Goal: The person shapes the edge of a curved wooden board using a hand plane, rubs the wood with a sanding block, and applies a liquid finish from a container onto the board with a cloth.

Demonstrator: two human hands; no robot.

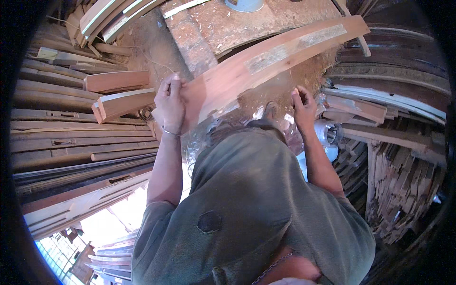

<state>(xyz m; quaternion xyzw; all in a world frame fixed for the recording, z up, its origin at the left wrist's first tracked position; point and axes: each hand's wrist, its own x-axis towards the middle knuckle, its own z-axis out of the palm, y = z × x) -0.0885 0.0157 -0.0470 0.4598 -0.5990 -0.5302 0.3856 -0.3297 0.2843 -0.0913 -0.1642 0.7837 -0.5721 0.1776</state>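
Note:
A long reddish-brown wooden plank [223,83] slants from beside my left hand up to the far right. A pale, rough strip [297,47] covers part of its upper face. My left hand [170,104], with a thin bangle at the wrist, is closed at the plank's near left end, casting a shadow on the wood. What its fingers hold, if anything, I cannot make out. To the right, apart from the plank's near edge, my right hand [305,108] has thumb and fingers pinched together. A small orange-toned spot shows at its fingertips, too small to name.
Stacked timber [85,123] lines the left side, with two short cut blocks [126,105] jutting out. More boards [389,71] are piled at right, near a clear round container [327,133]. A bucket [244,4] stands on a dusty work surface [237,28] ahead. Scraps litter the floor.

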